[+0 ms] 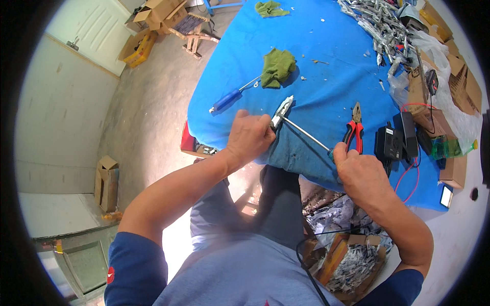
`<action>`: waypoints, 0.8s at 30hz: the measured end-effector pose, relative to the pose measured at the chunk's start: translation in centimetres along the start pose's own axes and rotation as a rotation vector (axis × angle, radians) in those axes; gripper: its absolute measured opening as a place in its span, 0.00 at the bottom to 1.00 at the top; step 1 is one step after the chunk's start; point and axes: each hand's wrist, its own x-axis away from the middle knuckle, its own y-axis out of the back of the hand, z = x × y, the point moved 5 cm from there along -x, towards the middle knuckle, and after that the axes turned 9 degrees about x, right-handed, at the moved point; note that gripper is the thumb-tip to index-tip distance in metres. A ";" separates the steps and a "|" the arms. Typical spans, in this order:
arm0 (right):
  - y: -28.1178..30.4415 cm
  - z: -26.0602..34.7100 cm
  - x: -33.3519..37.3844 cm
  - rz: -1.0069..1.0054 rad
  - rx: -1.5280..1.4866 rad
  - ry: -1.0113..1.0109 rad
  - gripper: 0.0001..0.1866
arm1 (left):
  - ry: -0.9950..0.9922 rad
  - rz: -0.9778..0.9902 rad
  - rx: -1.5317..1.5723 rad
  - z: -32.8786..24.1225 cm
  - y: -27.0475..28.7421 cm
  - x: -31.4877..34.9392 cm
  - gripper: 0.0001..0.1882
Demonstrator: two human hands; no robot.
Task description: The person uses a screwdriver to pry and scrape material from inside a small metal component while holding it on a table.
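My left hand (250, 133) is closed round the lower end of a narrow silvery metal piece (284, 108), which points away from me over the table's front edge. In my right hand (361, 176) is a screwdriver (306, 133); its handle is mostly hidden in my fist. The screwdriver's shaft slants up to the left, and its tip meets the metal piece near its middle. Just beyond my right hand lie pliers (354, 130) with red and black handles, jaws pointing away. A second screwdriver (227, 100) with a blue handle rests farther left, its shaft reaching toward a crumpled green cloth (277, 67).
Blue cloth covers the table (332, 76). A heap of metal parts (377, 23) fills the far right. Black power adapters (390, 143), a green bottle (451, 148) and a phone (446, 196) line the right side. Below stands a box of scraps (352, 270).
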 end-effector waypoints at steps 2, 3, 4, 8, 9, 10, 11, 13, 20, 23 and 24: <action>0.5 -1.2 -0.4 -0.022 -0.018 0.033 0.16 | 0.003 -0.005 0.005 -0.1 -0.1 0.0 0.05; 0.8 -1.8 -0.8 0.005 -0.052 0.054 0.15 | 0.005 -0.008 0.008 0.0 0.0 0.0 0.05; 1.1 -2.4 -1.3 0.037 -0.086 0.076 0.14 | 0.010 -0.005 0.009 0.0 -0.1 0.1 0.05; 1.9 -3.5 -2.6 0.135 -0.168 0.139 0.09 | 0.029 0.003 0.012 0.0 -0.1 0.0 0.05; 1.9 -3.7 -2.7 0.151 -0.181 0.154 0.09 | 0.031 0.004 0.012 0.0 -0.2 0.0 0.05; 1.7 -3.9 -2.8 0.149 -0.185 0.152 0.10 | 0.027 0.001 0.013 -0.1 -0.1 -0.1 0.05; 1.5 -4.0 -2.8 0.148 -0.189 0.149 0.11 | 0.021 -0.002 0.013 -0.2 0.0 -0.2 0.05; 1.1 -3.8 -2.6 0.112 -0.154 0.136 0.13 | 0.024 0.005 0.017 -0.2 0.0 -0.3 0.06; 2.1 -2.6 -2.0 0.062 -0.076 0.107 0.22 | 0.016 -0.007 0.025 -0.2 0.1 -0.3 0.08; 2.4 -3.9 -2.2 0.071 -0.289 0.102 0.24 | 0.012 -0.013 0.012 -0.2 0.0 -0.3 0.08; 2.9 -4.4 -2.2 0.050 -0.373 0.098 0.25 | 0.008 -0.020 0.006 -0.2 0.0 -0.2 0.08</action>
